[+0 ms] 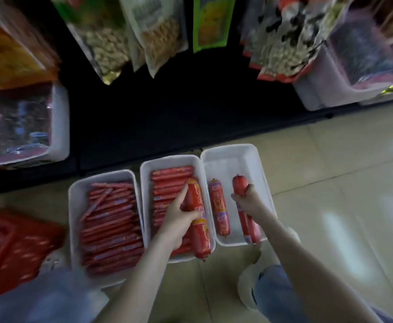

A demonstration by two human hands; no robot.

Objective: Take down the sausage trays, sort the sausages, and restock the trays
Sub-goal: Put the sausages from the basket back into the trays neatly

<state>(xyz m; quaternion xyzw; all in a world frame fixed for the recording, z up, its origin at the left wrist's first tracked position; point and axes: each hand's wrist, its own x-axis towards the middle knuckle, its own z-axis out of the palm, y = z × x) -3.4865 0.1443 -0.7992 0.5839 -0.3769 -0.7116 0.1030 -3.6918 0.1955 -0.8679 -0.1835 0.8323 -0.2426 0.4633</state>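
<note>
Sorting looks to be the step in hand. Low in the middle of the frame, the left hand (179, 220) curls its fingers round a thick sausage (196, 217) over the middle tray (167, 160) of thinner ones. The right hand (246, 199) grips a second sausage (251, 229) inside the right tray (235, 150), beside a loose sausage (218, 210). Next, probably: carry the left one rightward over the rim and lay it parallel.

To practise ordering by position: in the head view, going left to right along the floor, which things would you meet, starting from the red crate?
Red crate → tray of thin sausages → left-held thick sausage, in the left hand → loose thick sausage → right-held thick sausage, in the right hand.
</note>
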